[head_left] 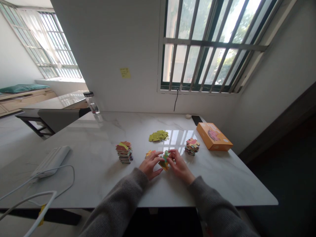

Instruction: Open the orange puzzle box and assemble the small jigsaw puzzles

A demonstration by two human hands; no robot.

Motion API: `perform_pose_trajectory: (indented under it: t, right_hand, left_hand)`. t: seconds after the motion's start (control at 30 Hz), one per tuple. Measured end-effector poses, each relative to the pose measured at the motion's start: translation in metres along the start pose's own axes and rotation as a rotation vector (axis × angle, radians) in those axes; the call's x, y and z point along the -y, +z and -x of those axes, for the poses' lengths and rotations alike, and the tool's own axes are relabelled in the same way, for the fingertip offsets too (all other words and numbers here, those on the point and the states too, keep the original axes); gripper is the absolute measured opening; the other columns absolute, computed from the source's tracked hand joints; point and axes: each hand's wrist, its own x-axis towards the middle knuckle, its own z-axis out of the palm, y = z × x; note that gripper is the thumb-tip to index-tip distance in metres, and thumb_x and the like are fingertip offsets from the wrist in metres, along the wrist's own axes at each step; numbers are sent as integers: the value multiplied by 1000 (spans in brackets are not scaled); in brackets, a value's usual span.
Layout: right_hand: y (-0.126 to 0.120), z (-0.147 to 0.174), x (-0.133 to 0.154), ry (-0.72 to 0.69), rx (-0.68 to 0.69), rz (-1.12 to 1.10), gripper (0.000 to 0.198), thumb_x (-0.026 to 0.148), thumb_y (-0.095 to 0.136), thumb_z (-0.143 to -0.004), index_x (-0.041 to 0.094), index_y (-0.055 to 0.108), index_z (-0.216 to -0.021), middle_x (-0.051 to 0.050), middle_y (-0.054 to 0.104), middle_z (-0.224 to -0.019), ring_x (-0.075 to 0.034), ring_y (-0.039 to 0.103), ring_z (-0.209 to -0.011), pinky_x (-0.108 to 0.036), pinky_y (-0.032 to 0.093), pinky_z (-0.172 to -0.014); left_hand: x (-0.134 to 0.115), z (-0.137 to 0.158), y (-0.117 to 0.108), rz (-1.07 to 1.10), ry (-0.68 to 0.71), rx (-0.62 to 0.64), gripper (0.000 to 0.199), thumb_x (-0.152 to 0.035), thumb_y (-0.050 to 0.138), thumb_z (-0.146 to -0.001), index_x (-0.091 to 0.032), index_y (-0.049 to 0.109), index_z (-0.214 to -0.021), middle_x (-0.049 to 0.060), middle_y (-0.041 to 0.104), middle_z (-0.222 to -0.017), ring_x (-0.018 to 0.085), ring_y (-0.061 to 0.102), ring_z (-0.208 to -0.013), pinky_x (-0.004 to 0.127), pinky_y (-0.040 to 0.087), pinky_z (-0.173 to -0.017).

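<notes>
Near the front middle of the white table, my right hand (180, 167) pinches a few green and yellow-orange jigsaw puzzle pieces (165, 162) between thumb and fingers. Close by on the left, my left hand (150, 165) has its thumb and fingers apart, their tips at the left edge of these pieces. Whether they press on them is hard to see. Behind the left fingers lie some orange-yellow pieces (149, 153), partly hidden. A tall stack of puzzle pieces (124, 153) stands to the left, a shorter stack (192, 146) to the right. Beyond my hands, yellow-green pieces (158, 135) lie in an overlapping heap.
An orange puzzle box (214, 137) lies at the right, with a black phone (197, 120) and a small white object (188, 116) behind it. A glass bottle (92, 103) stands at the back left. A white power strip (51, 162) with cables lies at the left.
</notes>
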Motion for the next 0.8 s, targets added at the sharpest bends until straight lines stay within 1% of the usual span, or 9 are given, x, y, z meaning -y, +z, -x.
perform_pose_trajectory:
  t: [0.1, 0.23, 0.3, 0.37, 0.47, 0.57, 0.67, 0.73, 0.8]
  right_hand:
    - [0, 1, 5, 16, 34, -15, 34, 34, 54, -92, 23, 41, -122, 4, 55, -76, -15, 57, -67, -30, 50, -64]
    - [-3, 2, 11, -32, 36, 33, 56, 31, 54, -93, 24, 29, -143, 1, 59, -82, -16, 59, -70, -32, 54, -69]
    - [-6, 4, 14, -103, -1, 123, 53, 29, 54, -93, 26, 35, -143, -5, 61, -101, -18, 62, -86, -34, 56, -75]
    - [-10, 6, 18, -187, 8, 228, 45, 28, 57, -92, 27, 46, -136, -10, 56, -122, -22, 58, -108, -38, 55, -86]
    - [-14, 8, 20, -270, 95, 324, 35, 30, 62, -90, 27, 58, -125, -10, 52, -131, -25, 50, -124, -44, 50, -101]
    - [-17, 7, 18, -295, 114, 363, 30, 33, 65, -90, 27, 62, -119, -9, 56, -128, -25, 52, -123, -46, 47, -104]
    - [-21, 3, 11, -278, 54, 426, 31, 35, 65, -91, 28, 61, -121, -8, 59, -127, -26, 53, -120, -46, 47, -103]
    - [-24, 1, 5, -230, 2, 492, 36, 35, 63, -92, 28, 58, -127, -9, 61, -127, -27, 53, -117, -48, 46, -102]
    - [-28, -1, -1, -169, -36, 569, 40, 34, 61, -93, 27, 55, -133, -9, 62, -126, -28, 53, -114, -48, 45, -101]
  left_hand:
    - [0, 0, 0, 7, 59, 47, 28, -20, 66, -82, -24, 61, -109, 10, 55, -141, 25, 56, -123, 47, 44, -109]
    - [3, 0, -1, -51, 53, -25, 25, -33, 73, -81, -23, 63, -101, 10, 63, -128, 26, 60, -118, 43, 48, -102]
    - [3, 0, -3, -108, 0, -71, 29, -39, 76, -79, -23, 63, -100, 10, 65, -122, 26, 62, -114, 42, 49, -96]
    - [3, 0, -6, -145, -61, -109, 29, -42, 76, -79, -23, 64, -98, 9, 66, -120, 26, 63, -108, 40, 50, -91]
    - [3, 0, -9, -158, -105, -121, 29, -45, 75, -80, -23, 64, -94, 8, 67, -119, 24, 65, -101, 39, 49, -90]
    - [4, 0, -9, -138, -83, -105, 27, -45, 73, -82, -23, 63, -95, 8, 67, -119, 25, 64, -106, 39, 48, -91]
    - [6, 0, -10, -121, -72, -117, 29, -38, 68, -86, -23, 61, -109, 9, 62, -127, 26, 59, -116, 41, 45, -97]
    - [10, 1, -10, -145, -126, -140, 35, -32, 63, -87, -21, 57, -120, 11, 57, -132, 27, 55, -119, 42, 43, -101]
    - [13, 2, -10, -197, -209, -145, 39, -28, 61, -85, -19, 55, -122, 13, 56, -129, 28, 53, -118, 44, 42, -101]
